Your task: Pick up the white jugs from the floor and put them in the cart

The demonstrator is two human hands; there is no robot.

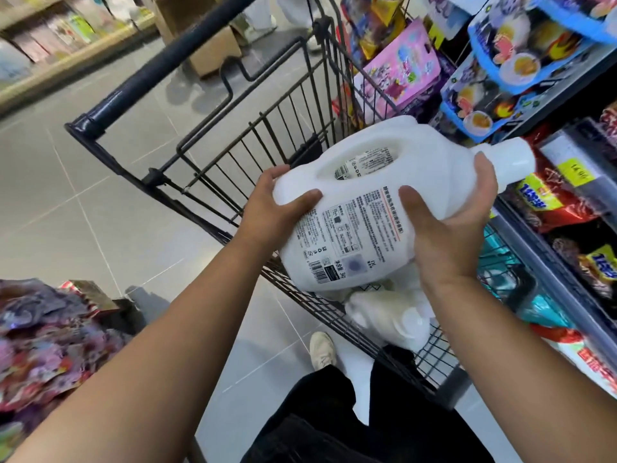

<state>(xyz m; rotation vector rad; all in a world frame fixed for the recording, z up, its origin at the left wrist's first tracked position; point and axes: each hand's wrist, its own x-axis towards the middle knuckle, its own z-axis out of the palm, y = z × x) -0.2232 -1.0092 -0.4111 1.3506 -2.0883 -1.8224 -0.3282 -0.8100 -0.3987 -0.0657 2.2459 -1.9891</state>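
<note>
A big white jug [374, 182] with a printed label lies on its side in the air above the black wire cart [253, 142], cap pointing right. My left hand [270, 212] grips its bottom end, thumb on the label. My right hand [447, 225] holds it near the neck from below. A second white jug [387, 319] lies inside the cart basket under the held one, partly hidden by my right forearm.
Shelves of snack bags [547, 202] and toy packs [400, 68] line the right side, close to the cart. A pile of colourful packets [46, 342] sits at the lower left. Grey tiled floor spreads left; a cardboard box [213, 58] and someone's legs stand beyond the cart.
</note>
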